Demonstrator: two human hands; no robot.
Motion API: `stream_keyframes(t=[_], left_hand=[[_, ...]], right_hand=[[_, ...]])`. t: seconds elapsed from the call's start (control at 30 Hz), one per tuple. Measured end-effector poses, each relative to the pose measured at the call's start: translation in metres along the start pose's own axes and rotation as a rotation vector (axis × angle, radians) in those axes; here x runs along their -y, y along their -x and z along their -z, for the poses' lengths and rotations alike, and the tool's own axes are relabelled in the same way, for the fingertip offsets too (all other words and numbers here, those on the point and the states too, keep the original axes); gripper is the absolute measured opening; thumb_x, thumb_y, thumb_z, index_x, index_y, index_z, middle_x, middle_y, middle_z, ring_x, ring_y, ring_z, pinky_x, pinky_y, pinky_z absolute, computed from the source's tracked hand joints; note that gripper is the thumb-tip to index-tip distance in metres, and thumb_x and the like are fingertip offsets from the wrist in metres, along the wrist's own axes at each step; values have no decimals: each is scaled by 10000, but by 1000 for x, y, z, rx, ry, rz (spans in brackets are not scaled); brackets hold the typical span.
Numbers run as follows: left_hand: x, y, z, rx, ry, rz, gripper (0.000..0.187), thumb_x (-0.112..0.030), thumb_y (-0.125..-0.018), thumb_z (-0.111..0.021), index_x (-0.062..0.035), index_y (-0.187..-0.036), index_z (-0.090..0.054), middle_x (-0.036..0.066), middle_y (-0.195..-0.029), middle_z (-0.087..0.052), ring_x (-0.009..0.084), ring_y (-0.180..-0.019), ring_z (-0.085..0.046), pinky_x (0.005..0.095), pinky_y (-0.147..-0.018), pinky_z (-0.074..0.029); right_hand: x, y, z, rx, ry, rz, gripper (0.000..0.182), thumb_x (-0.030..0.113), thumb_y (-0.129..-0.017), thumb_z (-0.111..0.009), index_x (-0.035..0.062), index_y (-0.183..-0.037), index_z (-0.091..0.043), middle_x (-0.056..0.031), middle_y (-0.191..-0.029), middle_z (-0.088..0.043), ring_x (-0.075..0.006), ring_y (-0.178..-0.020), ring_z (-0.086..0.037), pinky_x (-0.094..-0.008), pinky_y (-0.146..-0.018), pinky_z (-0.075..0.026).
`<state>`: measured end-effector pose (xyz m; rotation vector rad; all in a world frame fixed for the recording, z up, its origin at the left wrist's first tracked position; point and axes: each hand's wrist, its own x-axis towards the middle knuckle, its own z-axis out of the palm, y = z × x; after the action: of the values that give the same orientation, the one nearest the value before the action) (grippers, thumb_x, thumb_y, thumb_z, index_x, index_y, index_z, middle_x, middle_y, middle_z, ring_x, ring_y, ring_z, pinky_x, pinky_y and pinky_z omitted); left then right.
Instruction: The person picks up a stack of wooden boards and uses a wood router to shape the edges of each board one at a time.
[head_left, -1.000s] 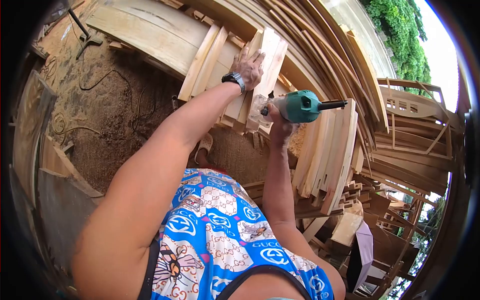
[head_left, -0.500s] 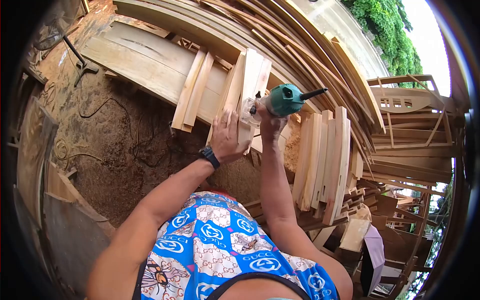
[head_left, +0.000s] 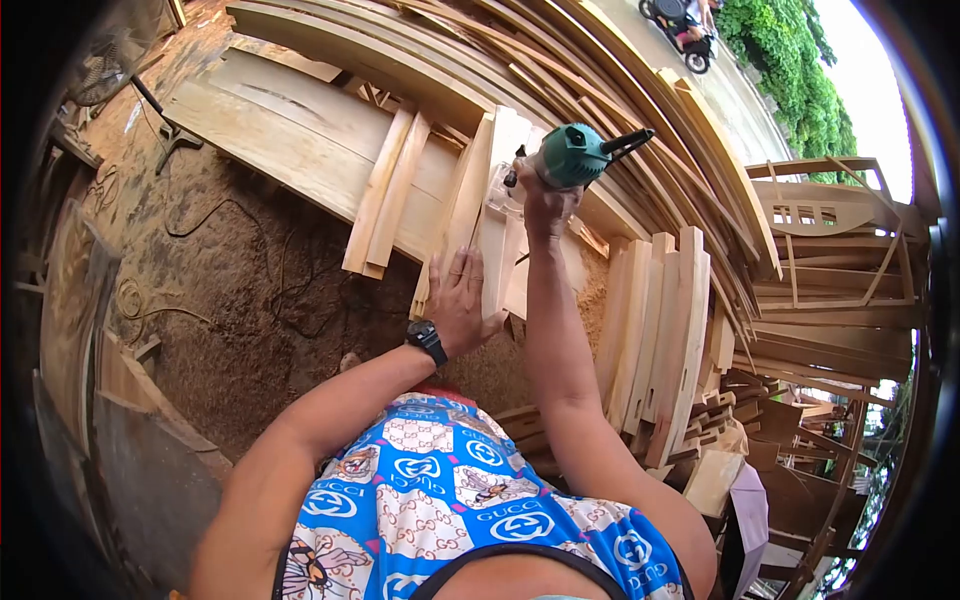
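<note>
A green hand-held power tool with a clear base sits on a light wooden piece. My right hand is wrapped round the tool below its green motor housing. Nearer my body, my left hand lies flat on the near end of the same wood, fingers stretched out and thumb spread to the right. A dark watch is on my left wrist. The tool's cutting end is hidden.
Two narrow boards lie across wide planks on the left. Cut pieces stand at the right, beside sawdust. Long boards are stacked beyond. A cable trails over the ground near a fan. A motorbike is on the road.
My right hand and the tool have moved away from my body along the wood, farther from my left hand. The motorbike has come into view at the top.
</note>
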<state>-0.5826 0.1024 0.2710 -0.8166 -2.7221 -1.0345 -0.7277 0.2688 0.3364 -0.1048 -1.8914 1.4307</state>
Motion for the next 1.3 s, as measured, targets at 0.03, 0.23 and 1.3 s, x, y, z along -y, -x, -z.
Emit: stream_keyframes(t=[0.03,0.23,1.3], left_hand=[[0,0,1,9,5,-6,1100,-516,-786,-742,113,-1533,-236,281,-1541,-397,411,-1472,-346,661,-1192,-122],[0,1,2,41,8,3,1113,-531,-787,-742,117,-1537,-236,288,-1555,-380,404,-1475,-346,651,-1193,-135],[-7,-2,5,16,-57,33,918,-472,-826,-663,68,-1507,-367,276,-1534,-419,378,-1474,-362,638,-1201,-159]], right_hand=[[-7,-6,-3,-30,25,24,408,108,-667,-879,41,-996,-647,-44,-937,-698,-180,-826,-661,-340,-811,-536],[-16,-42,-31,-63,-103,-46,331,101,-688,-866,59,-942,-658,-23,-873,-701,-132,-795,-668,-302,-788,-539],[-80,-155,-103,-21,-47,-19,556,192,-623,-919,49,-1077,-631,-79,-963,-722,-209,-857,-704,-342,-825,-556]])
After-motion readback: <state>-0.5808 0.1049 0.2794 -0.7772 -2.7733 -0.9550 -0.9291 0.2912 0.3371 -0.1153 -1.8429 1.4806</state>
